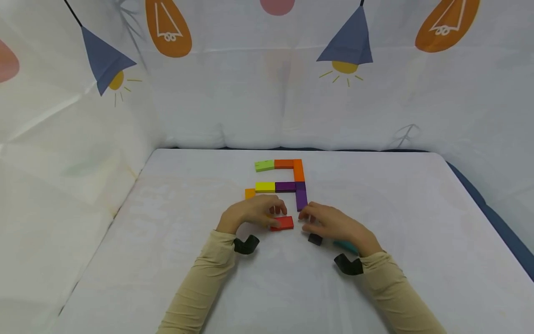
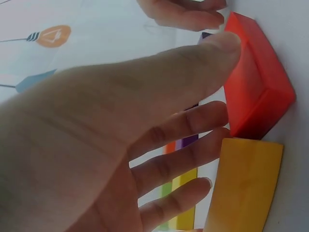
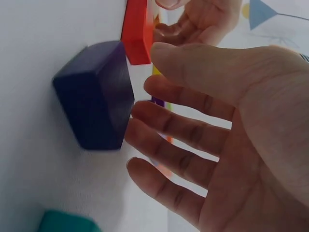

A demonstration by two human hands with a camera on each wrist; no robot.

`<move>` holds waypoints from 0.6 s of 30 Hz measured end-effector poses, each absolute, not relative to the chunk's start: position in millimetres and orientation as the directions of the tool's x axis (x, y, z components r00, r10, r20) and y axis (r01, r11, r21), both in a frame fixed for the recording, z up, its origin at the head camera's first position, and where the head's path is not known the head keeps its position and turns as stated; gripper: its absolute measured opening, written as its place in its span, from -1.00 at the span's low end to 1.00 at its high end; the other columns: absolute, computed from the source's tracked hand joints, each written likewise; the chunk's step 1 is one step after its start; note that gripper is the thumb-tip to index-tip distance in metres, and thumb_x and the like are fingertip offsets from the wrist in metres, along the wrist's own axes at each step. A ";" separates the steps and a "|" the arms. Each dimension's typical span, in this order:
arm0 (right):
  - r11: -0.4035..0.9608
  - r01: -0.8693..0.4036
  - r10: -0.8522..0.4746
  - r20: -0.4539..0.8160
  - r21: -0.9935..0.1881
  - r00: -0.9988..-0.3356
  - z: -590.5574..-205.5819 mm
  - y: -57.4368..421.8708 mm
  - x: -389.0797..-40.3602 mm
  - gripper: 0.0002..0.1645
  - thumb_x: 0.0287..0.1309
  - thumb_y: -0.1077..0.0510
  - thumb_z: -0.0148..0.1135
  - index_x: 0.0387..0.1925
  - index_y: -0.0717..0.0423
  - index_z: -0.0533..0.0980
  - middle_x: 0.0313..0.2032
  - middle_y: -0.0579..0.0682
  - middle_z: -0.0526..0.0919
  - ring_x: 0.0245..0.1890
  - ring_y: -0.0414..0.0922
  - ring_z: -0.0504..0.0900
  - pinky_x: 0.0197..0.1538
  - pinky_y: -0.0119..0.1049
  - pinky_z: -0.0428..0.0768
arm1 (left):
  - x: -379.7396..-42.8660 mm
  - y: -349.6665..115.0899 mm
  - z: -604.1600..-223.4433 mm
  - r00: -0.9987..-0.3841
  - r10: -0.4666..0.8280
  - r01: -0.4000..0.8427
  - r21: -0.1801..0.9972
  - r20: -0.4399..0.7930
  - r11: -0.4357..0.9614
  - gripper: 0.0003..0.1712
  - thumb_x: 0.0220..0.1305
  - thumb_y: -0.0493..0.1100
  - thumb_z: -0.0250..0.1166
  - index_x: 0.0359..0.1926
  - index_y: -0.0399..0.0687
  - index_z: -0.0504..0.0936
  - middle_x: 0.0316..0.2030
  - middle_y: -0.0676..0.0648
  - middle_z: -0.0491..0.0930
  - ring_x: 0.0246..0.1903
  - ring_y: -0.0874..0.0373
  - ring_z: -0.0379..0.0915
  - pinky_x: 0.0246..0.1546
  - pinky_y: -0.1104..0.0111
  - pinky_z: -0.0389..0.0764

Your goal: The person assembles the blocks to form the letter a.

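A red block (image 1: 285, 223) lies on the white table below my left hand (image 1: 256, 212). In the left wrist view the thumb tip rests at the edge of the red block (image 2: 251, 77), and the other fingers extend loosely beside it. Touching the red block's end is a mustard-yellow block (image 2: 246, 183), mostly hidden by the left hand in the head view. My right hand (image 1: 333, 226) hovers with loose fingers and holds nothing. Near its fingertips sits a dark block (image 3: 96, 101), and a teal block (image 3: 67, 222) lies farther along, partly under the right wrist.
Beyond the hands a winding line of blocks runs end to end: light green (image 1: 264, 165), red-orange (image 1: 284, 163), orange (image 1: 298, 170), purple (image 1: 301, 196), dark purple (image 1: 285, 187), yellow (image 1: 265, 187) and amber (image 1: 250, 193). A printed cloth (image 1: 250, 102) hangs behind the table (image 1: 187, 185).
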State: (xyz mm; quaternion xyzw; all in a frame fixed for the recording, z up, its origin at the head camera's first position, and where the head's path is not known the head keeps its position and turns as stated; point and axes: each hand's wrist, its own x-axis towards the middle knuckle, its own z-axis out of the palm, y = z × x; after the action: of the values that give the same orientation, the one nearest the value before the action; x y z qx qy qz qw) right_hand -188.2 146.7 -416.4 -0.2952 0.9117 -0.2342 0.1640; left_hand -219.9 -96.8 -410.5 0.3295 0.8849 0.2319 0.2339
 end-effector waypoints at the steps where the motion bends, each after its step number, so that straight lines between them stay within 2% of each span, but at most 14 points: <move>1: 0.719 -0.458 -0.612 -0.165 -0.522 -0.773 -416.2 147.9 -187.6 -0.67 0.17 0.00 0.25 -0.05 -0.01 0.52 -0.15 -0.15 0.56 -0.16 -0.21 0.53 -0.03 -0.23 0.57 | -219.8 -96.5 -411.2 -0.672 0.693 0.477 0.564 -0.261 0.674 -0.67 0.15 -0.04 0.36 -0.06 0.09 0.57 -0.15 0.04 0.55 -0.12 0.16 0.43 -0.07 0.39 0.48; 6: 0.746 -0.426 -0.584 -0.195 -0.513 -0.788 -414.4 153.9 -185.5 -0.67 0.16 -0.04 0.25 -0.06 -0.04 0.52 -0.22 -0.21 0.54 -0.19 -0.24 0.50 -0.07 -0.27 0.54 | -219.3 -94.5 -413.9 -0.648 0.729 0.524 0.565 -0.221 0.638 -0.59 0.10 -0.01 0.40 -0.03 0.03 0.56 -0.19 0.02 0.55 -0.17 0.14 0.44 -0.10 0.38 0.48; 9: 0.755 -0.410 -0.577 -0.221 -0.511 -0.786 -412.8 157.5 -185.1 -0.65 0.15 -0.06 0.26 -0.07 -0.03 0.52 -0.24 -0.20 0.55 -0.20 -0.23 0.49 -0.08 -0.27 0.53 | -219.8 -93.3 -416.6 -0.637 0.745 0.545 0.567 -0.199 0.617 -0.62 0.11 -0.05 0.39 -0.04 0.00 0.56 -0.22 0.00 0.55 -0.19 0.13 0.44 -0.12 0.39 0.47; 18: 0.758 -0.374 -0.584 -0.303 -0.534 -0.753 -406.8 162.5 -182.1 -0.63 0.07 -0.07 0.33 -0.10 -0.06 0.51 -0.25 -0.16 0.57 -0.19 -0.18 0.49 -0.07 -0.23 0.49 | -221.7 -92.1 -419.9 -0.642 0.740 0.539 0.570 -0.199 0.620 -0.63 0.12 -0.06 0.39 -0.05 0.01 0.56 -0.25 0.01 0.52 -0.22 0.13 0.42 -0.16 0.41 0.45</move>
State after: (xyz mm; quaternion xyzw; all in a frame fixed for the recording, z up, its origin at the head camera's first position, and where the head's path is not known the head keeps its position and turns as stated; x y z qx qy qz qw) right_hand -182.1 162.5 -406.8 -0.2637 0.9083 -0.2264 0.2327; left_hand -221.7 -92.1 -419.9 0.3656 0.8745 0.2369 0.2130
